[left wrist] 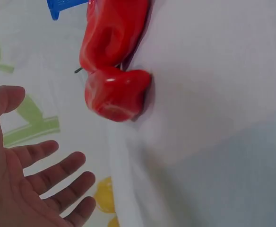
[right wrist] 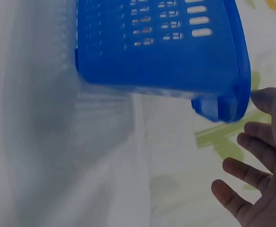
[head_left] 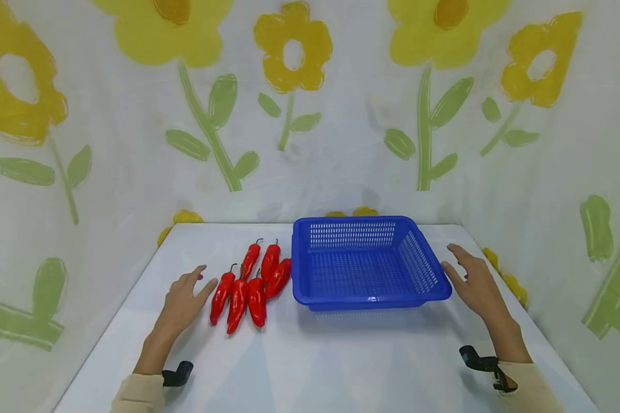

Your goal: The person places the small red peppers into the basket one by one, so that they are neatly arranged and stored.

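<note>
Several red chili peppers (head_left: 238, 301) with dark stems lie in a cluster left of a blue plastic basket (head_left: 372, 299). The basket has slotted walls and nothing inside it. My left hand (head_left: 182, 304) is just left of the peppers, fingers spread and holding nothing. In the left wrist view its fingers are apart from the nearest red pepper (left wrist: 116, 92). At the basket's right side is my right hand (head_left: 472, 284), fingers loosely extended and gripping nothing. The right wrist view shows its thumb right at the basket's rim (right wrist: 243, 61).
A white table (head_left: 315, 367) carries the peppers and the basket. White cloth (head_left: 341, 137) printed with yellow flowers and green leaves hangs behind and along both sides. A small black camera mount (head_left: 178, 374) is strapped at the left wrist, another (head_left: 477, 358) at the right.
</note>
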Demonstrator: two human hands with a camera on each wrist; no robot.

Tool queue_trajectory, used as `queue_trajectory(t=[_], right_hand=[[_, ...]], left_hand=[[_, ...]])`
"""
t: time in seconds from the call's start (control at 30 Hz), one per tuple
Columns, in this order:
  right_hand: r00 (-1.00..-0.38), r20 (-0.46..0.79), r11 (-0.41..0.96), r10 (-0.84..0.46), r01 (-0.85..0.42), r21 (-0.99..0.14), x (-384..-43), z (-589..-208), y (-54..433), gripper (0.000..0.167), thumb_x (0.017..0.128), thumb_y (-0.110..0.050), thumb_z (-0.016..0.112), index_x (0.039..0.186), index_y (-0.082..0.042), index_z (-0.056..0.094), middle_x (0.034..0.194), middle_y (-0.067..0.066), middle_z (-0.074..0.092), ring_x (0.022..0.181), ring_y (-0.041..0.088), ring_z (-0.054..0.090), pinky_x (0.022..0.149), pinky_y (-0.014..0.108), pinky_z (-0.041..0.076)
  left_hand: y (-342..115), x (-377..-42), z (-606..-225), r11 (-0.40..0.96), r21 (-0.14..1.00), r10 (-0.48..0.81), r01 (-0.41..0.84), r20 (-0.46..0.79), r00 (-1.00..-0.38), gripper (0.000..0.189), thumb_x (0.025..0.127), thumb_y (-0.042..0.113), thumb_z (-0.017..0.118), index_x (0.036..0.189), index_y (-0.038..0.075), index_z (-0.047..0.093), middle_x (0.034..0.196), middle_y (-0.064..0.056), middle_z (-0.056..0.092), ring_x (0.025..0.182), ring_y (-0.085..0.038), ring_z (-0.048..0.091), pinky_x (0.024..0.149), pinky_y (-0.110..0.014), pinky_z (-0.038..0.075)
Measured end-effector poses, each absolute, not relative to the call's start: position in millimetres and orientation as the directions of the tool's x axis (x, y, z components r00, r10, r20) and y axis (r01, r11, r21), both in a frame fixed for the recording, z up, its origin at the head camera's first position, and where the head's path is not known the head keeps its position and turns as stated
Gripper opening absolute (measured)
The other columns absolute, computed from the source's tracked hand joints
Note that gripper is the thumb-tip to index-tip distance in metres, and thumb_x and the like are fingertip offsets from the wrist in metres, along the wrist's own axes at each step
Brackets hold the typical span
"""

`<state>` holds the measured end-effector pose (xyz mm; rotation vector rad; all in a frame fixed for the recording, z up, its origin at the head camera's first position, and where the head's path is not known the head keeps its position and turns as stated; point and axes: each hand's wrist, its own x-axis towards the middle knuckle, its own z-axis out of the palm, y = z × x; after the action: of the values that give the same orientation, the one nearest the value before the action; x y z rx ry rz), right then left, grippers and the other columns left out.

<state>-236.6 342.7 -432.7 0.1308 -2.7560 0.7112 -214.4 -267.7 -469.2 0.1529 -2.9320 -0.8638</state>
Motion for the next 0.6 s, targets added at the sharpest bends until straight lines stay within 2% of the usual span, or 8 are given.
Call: queue_trajectory(t=[0.13,0.3,0.4,0.6], right_hand=[[-0.949,0.312,0.873,-0.049,-0.193,-0.449,-235,-432,331,0.066,0.103,-0.041,0.052,0.157,-0.010,0.029,0.154,0.027,0.035,0.133,0.052,0.034,0.091,0.071,0.045],[-0.936,0.337,0.875,-0.100,-0.244,-0.417,-238,-433,321,0.074,0.100,-0.047,0.056,0.159,-0.016,0.026,0.158,0.021,0.031,0.143,0.049,0.023,0.100,0.077,0.030],[-0.935,0.335,0.884,-0.113,-0.248,-0.395,-240,-435,318,0.076,0.099,-0.048,0.057,0.160,-0.016,0.026,0.158,0.020,0.032,0.144,0.047,0.022,0.103,0.078,0.024],[-0.953,0.296,0.912,-0.068,-0.180,-0.369,-238,-442,316,0.077,0.097,-0.054,0.056,0.160,-0.020,0.027,0.148,0.022,0.044,0.130,0.046,0.034,0.090,0.074,0.042]], left_hand=[[-262,-212,-472,0.808,0.585,-0.117,-0.068,0.046,-0.992,0.071,0.098,0.044,0.058,0.153,0.006,0.033,0.138,-0.027,0.046,0.125,-0.045,0.042,0.090,-0.063,0.051],[-256,-211,-473,0.780,0.619,-0.126,-0.085,0.022,-0.992,0.071,0.098,0.043,0.060,0.152,0.005,0.034,0.137,-0.025,0.047,0.123,-0.042,0.046,0.087,-0.057,0.055],[-253,-210,-476,0.768,0.633,-0.135,-0.097,0.011,-0.991,0.071,0.097,0.043,0.061,0.151,0.005,0.035,0.136,-0.025,0.047,0.121,-0.041,0.047,0.086,-0.055,0.056],[-248,-210,-484,0.749,0.654,-0.140,-0.103,0.005,-0.990,0.070,0.096,0.041,0.063,0.150,0.005,0.037,0.134,-0.024,0.049,0.119,-0.040,0.050,0.084,-0.050,0.058]])
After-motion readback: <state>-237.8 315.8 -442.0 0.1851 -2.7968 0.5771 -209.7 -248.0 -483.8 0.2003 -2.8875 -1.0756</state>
